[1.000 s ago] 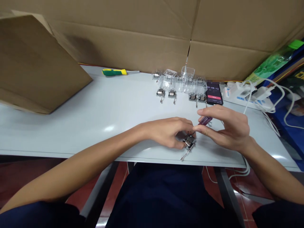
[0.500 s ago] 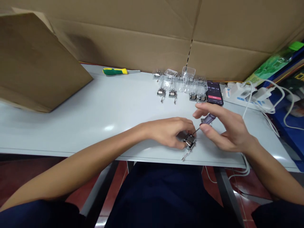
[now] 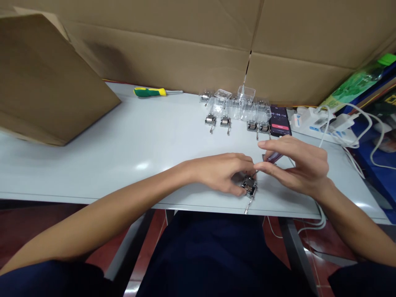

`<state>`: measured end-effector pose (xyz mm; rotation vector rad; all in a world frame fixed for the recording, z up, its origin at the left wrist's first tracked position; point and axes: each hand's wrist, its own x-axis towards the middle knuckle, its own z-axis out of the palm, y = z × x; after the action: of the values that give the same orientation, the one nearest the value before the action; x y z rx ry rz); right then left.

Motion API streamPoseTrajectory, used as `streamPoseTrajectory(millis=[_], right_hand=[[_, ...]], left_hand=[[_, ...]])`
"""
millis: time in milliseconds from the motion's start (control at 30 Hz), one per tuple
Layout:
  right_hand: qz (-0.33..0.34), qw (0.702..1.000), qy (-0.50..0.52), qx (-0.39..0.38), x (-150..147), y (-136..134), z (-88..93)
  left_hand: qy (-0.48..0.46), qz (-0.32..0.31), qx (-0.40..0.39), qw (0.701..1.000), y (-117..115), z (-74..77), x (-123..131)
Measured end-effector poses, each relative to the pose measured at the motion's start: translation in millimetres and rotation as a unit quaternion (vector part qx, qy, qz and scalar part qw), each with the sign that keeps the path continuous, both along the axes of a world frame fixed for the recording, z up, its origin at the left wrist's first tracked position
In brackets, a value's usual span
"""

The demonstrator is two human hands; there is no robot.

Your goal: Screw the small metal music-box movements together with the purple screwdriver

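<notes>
Working at the front edge of the white table point(image 3: 130, 165) here. My left hand point(image 3: 219, 173) is pinched closed around a little metal music box movement point(image 3: 249, 185), fingers wrapped on its left side, with the crank point(image 3: 249, 205) pointing toward me over the table edge. My right hand point(image 3: 297, 167) is closed on a small purple-handled screwdriver point(image 3: 274, 157), held between thumb and fingers, its thin shaft angled down to the top of the movement. Can't quite tell from this view whether the tip is seated in anything, since my fingers are in the way.

Further back there are more movements point(image 3: 210, 120) and clear plastic cases point(image 3: 246, 101), with a phone point(image 3: 279, 121) showing a timer just right of them. A yellow-and-green screwdriver point(image 3: 149, 92) lies along the back edge, by the cardboard point(image 3: 185, 45).
</notes>
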<state>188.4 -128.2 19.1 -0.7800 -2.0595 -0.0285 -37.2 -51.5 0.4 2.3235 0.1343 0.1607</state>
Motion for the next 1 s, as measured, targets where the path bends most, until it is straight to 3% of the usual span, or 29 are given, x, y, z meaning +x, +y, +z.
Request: streamPoseTrajectory(millis=[167, 333, 467, 633, 800, 933, 1000], right_hand=[[0.062, 0.993, 0.032, -0.091, -2.0, -0.1, 2.0], [0.007, 1.000, -0.017, -0.012, -1.3, -1.0, 2.9], [0.051, 0.993, -0.016, -0.101, -1.0, -1.5, 5.2], [0.025, 1.000, -0.013, -0.006, -0.1, -0.3, 5.8], [0.091, 0.991, 0.026, -0.094, -1.8, -0.7, 6.0], [0.059, 0.998, 0.022, -0.002, -1.0, 2.8, 4.1], [0.067, 0.998, 0.013, -0.010, -0.5, 3.9, 3.8]], left_hand=[[0.006, -0.002, 0.012, 1.000, 0.0, 0.8, 0.7], [-0.013, 0.014, 0.007, 1.000, -1.5, -0.7, 1.3], [-0.021, 0.009, 0.005, 1.000, -1.4, -0.3, 1.5], [-0.002, 0.004, -0.013, 1.000, -1.7, 2.2, 1.8], [0.001, 0.019, -0.005, 1.000, -3.1, 1.6, 1.6], [0.017, 0.022, -0.003, 1.000, -3.8, 1.8, 1.8], [0.023, 0.021, 0.002, 1.000, -4.2, 2.2, 1.8]])
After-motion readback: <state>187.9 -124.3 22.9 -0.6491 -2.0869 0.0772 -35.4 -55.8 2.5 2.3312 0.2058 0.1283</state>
